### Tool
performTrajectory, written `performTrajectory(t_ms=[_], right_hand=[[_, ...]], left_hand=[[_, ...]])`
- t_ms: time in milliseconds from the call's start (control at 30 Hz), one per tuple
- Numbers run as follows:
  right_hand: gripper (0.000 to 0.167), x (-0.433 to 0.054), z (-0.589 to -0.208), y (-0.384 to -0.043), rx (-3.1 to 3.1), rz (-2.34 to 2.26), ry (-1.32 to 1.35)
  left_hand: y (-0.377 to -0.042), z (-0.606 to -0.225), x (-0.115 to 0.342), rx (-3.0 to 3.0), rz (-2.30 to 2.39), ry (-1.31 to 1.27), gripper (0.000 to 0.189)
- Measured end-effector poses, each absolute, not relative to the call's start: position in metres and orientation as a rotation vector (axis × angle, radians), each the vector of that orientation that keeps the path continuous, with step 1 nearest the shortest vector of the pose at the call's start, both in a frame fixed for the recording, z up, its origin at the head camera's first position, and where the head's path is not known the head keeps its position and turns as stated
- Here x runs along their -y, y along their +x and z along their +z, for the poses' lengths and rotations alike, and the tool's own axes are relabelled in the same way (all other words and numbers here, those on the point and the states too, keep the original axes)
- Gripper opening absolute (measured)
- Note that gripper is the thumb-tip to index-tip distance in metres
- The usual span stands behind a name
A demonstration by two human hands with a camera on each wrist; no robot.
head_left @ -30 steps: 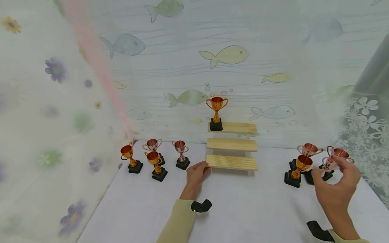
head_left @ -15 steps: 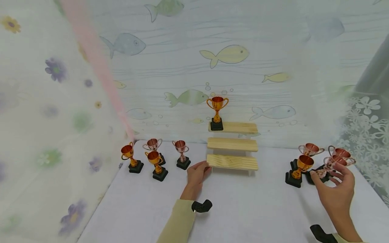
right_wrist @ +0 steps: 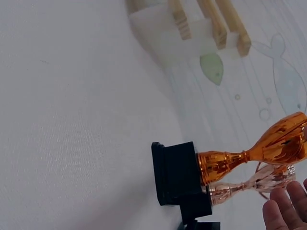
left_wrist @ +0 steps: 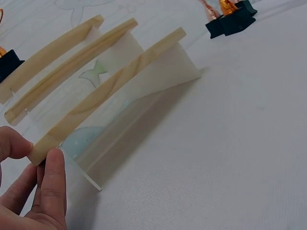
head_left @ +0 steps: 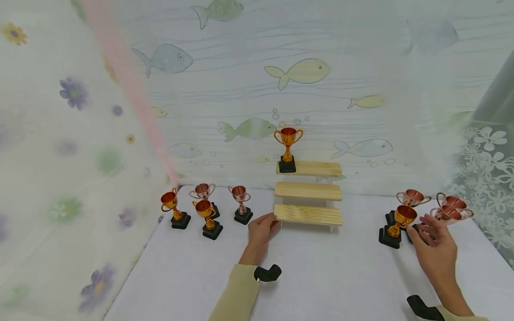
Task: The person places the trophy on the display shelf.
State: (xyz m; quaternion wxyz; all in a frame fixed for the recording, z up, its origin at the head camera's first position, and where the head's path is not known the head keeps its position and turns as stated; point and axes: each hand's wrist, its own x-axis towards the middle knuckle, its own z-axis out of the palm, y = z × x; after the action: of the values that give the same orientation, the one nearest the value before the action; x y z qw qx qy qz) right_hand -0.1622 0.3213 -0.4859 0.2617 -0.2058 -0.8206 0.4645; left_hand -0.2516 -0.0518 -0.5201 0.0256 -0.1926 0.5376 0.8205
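My left hand pinches the left end of the lowest wooden step on a three-tier display stand. Thumb and fingers lie on either side of that board in the left wrist view. At the right, my right hand is beside a gold trophy with a black base, its thumb close to the cup. Whether it touches the cup is unclear. Rose-gold trophies stand close behind, partly hidden by the hand. Another gold trophy stands on the top step's left end.
Left of the stand, gold trophies and rose-gold trophies stand on the white tabletop. A fish-patterned cloth hangs behind. At the right is a lace curtain.
My right hand has moved left, from the rose-gold trophies to beside the gold one. The left hand keeps its hold on the stand.
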Motion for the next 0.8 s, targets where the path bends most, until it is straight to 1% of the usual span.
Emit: performTrajectory(t_ms=[67, 267, 367, 467, 633, 800], right_hand=[[0.055, -0.318, -0.483, -0.161, 2.247, 1.269, -0.538], [0.064, -0.312, -0.482, -0.160, 2.223, 1.323, -0.351], [0.066, -0.310, -0.482, -0.161, 2.222, 1.342, -0.304], [0.068, -0.308, -0.481, -0.163, 2.236, 1.347, -0.332], [0.071, -0.304, -0.481, -0.169, 2.236, 1.345, -0.462], [0.069, -0.303, -0.480, -0.177, 2.188, 1.331, -0.538]], left_hand=[[-0.252, -0.521, 0.052, -1.664, 2.534, -0.597, 0.031], [-0.252, -0.520, 0.052, -1.673, 2.534, -0.600, 0.031], [-0.252, -0.520, 0.052, -1.676, 2.533, -0.605, 0.031], [-0.253, -0.521, 0.052, -1.670, 2.534, -0.608, 0.030], [-0.253, -0.522, 0.052, -1.664, 2.533, -0.618, 0.030], [-0.252, -0.522, 0.052, -1.665, 2.527, -0.621, 0.030]])
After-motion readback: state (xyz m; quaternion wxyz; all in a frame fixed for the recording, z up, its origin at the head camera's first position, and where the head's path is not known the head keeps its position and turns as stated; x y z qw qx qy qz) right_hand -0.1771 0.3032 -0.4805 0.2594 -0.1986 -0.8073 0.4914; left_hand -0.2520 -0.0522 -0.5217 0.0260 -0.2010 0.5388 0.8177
